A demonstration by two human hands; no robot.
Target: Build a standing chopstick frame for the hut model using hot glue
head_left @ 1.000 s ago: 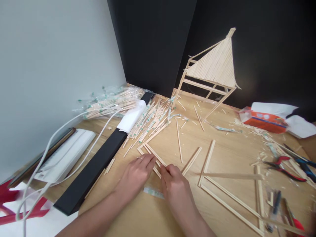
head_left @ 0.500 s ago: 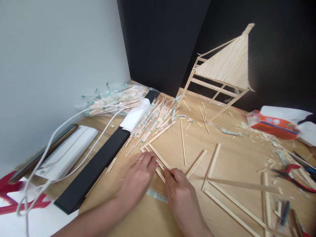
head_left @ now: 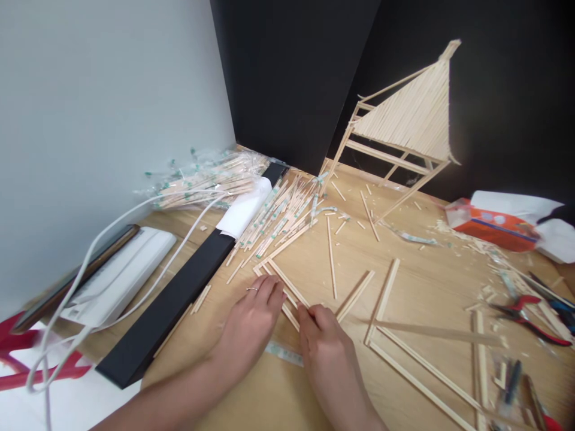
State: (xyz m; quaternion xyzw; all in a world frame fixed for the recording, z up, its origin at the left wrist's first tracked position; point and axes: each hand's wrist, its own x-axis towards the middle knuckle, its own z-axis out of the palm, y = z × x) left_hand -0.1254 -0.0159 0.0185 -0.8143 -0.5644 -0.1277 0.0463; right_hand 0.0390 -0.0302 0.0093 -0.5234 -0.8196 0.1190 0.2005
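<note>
A frame of thin pale wooden sticks (head_left: 290, 281) lies on the table in front of me. My left hand (head_left: 251, 314) rests over its near-left side, the fingers together and pressed on the sticks, a ring on one finger. On the same frame's near-right part, my right hand (head_left: 327, 347) pinches a stick with curled fingers; the fingertips' exact hold is partly hidden. A strip of clear and green tape (head_left: 284, 354) sits on the table between the wrists. To the right, a second stick frame (head_left: 420, 365) lies flat.
A stick-built model with a slatted roof (head_left: 411, 117) stands at the back. Loose sticks (head_left: 281, 218) and a black bar (head_left: 171, 305) lie left. At right are an orange tissue pack (head_left: 494, 224), red-handled pliers (head_left: 530, 320) and wood scraps. A white cable (head_left: 92, 263) loops at far left.
Both hands stay on the stick frame with almost no movement. The whole view has shifted very slightly.
</note>
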